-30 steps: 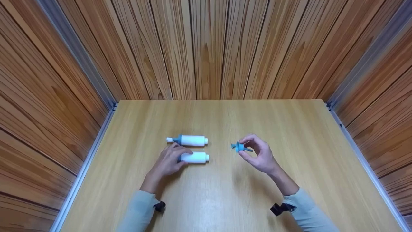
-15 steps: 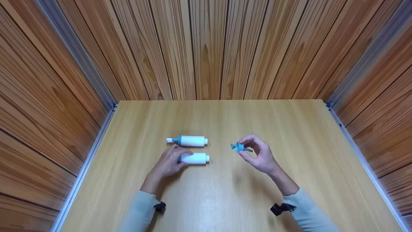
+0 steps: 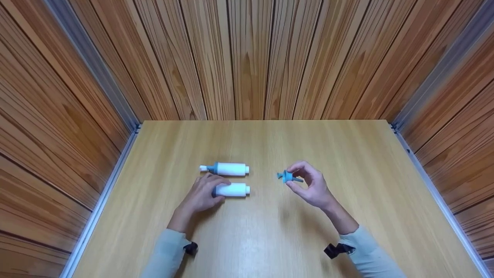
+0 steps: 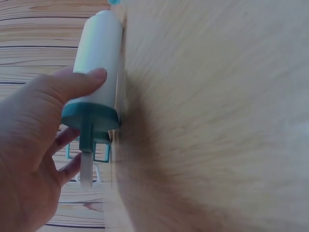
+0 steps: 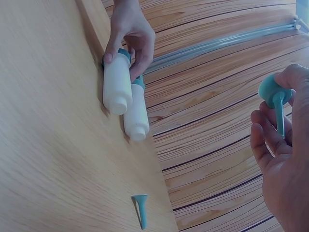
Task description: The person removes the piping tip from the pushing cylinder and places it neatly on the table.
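Note:
My left hand (image 3: 202, 192) grips a white plunger syringe (image 3: 236, 189) by its teal collar end, thumb on the white barrel in the left wrist view. The syringe lies sideways at the table, its narrow neck pointing right. Just beyond it lies a matching white syringe (image 3: 231, 168) with teal collar and white handle. My right hand (image 3: 312, 185) pinches a teal funnel-shaped nozzle (image 5: 271, 91) between thumb and fingers, its thin stem pointing back towards the palm. In the right wrist view a second, flared teal nozzle (image 5: 140, 209) lies on the table, apart from that hand.
The light wooden table (image 3: 247, 239) runs back to a wood-plank wall (image 3: 251, 61). Plank walls with metal rails (image 3: 94, 202) bound its left and right sides. A dark strap mount (image 3: 334, 251) sits on the right wrist.

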A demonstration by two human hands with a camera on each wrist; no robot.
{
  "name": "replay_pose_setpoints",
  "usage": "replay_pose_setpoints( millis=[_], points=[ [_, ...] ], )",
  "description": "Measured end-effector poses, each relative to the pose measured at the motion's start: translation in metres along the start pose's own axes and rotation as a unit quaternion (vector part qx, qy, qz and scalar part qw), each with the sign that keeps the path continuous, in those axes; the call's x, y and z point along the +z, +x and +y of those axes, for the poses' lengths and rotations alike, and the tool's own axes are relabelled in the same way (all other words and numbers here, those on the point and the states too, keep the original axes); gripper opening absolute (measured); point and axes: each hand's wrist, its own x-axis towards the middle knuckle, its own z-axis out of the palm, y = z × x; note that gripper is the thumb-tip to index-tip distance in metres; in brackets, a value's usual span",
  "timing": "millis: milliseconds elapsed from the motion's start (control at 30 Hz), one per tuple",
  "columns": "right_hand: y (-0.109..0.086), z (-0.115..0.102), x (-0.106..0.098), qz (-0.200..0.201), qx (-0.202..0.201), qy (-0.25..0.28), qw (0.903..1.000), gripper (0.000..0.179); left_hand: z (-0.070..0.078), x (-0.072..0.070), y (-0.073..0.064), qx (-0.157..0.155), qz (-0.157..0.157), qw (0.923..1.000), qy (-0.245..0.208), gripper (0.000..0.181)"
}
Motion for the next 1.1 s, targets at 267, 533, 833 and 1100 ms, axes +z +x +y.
replay_pose_setpoints(
  millis=[267,533,833,1100],
  points=[
    [-0.002,0.007,0.001,0.006,0.006,0.001,1.0000,0.036,0.002,-0.004,-0.004,0.019,0.012,0.9997,-0.001,0.058],
    [-0.006,0.015,0.004,0.023,0.019,-0.006,0.9995,0.035,0.010,-0.010,-0.003,0.076,0.046,0.9960,-0.011,0.056],
    [-0.011,0.025,0.005,0.008,0.033,-0.021,0.9992,0.036,0.024,-0.016,0.000,0.134,0.102,0.9853,-0.030,0.051],
    [-0.014,0.027,0.007,0.010,0.039,-0.022,0.9989,0.039,0.041,-0.020,0.007,0.176,0.156,0.9706,-0.051,0.047]
  ],
)
